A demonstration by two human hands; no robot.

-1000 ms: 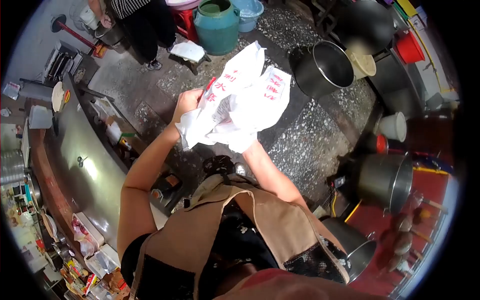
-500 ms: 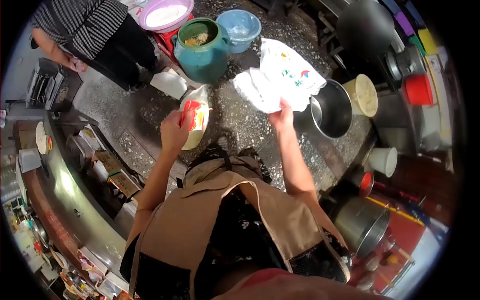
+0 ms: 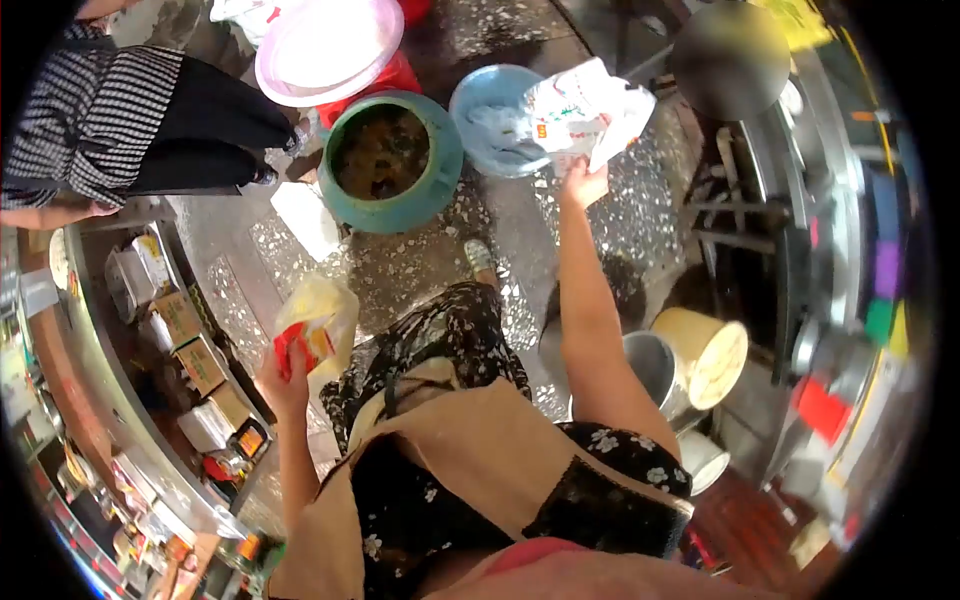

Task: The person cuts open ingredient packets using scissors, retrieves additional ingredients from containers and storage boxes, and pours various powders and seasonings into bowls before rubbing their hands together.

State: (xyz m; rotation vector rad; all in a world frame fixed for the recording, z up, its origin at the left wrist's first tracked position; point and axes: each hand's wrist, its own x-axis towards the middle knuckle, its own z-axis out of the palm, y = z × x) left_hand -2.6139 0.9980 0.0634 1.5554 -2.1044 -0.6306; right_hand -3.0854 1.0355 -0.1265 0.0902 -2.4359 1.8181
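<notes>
My left hand (image 3: 287, 378) is closed on a clear plastic bag with a red label (image 3: 318, 335), held low over the floor. My right hand (image 3: 584, 187) grips the bottom of a crumpled white bag with red and green print (image 3: 592, 112), which overlaps the right side of a blue basin (image 3: 490, 120). Left of the basin stands a green pot (image 3: 445, 180) with brownish contents inside. A white slab-like stool top (image 3: 305, 218) lies between the pot and my left hand.
A person in a checked top (image 3: 125, 115) stands at upper left, near a pink basin (image 3: 330, 50). Cream bucket (image 3: 697, 352), metal pot (image 3: 650, 370) and white bucket (image 3: 702, 462) stand at right. A long metal counter (image 3: 110, 400) with boxes beneath lines the left.
Earlier the white bag was in front of both my hands. Now my hands are farther apart, the white bag is over the blue basin, and the view has shifted toward the pots.
</notes>
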